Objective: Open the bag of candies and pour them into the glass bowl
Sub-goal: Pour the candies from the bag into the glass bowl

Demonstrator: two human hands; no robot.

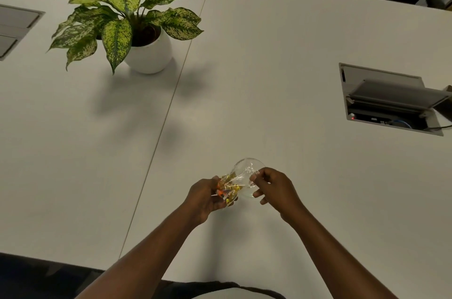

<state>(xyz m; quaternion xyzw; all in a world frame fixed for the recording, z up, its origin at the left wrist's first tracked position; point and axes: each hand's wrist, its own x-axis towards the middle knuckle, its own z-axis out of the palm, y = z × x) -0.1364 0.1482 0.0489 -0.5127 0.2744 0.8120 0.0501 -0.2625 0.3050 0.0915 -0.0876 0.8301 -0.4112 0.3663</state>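
Note:
A clear plastic bag of candies (232, 185) with gold and orange wrappers is held above the white table (244, 78). My left hand (206, 197) grips the bag's candy-filled end. My right hand (274, 187) pinches the bag's other, empty-looking end with thumb and fingers. Just behind the bag stands the small glass bowl (248, 164), partly hidden by the bag and my right fingers. I cannot tell whether the bag's mouth is open, or whether any candy lies in the bowl.
A potted plant (137, 29) in a white pot stands at the far left of the table. An open cable box (391, 100) with a raised flap is sunk into the table at the right. Another closed hatch (14, 27) sits at the left edge.

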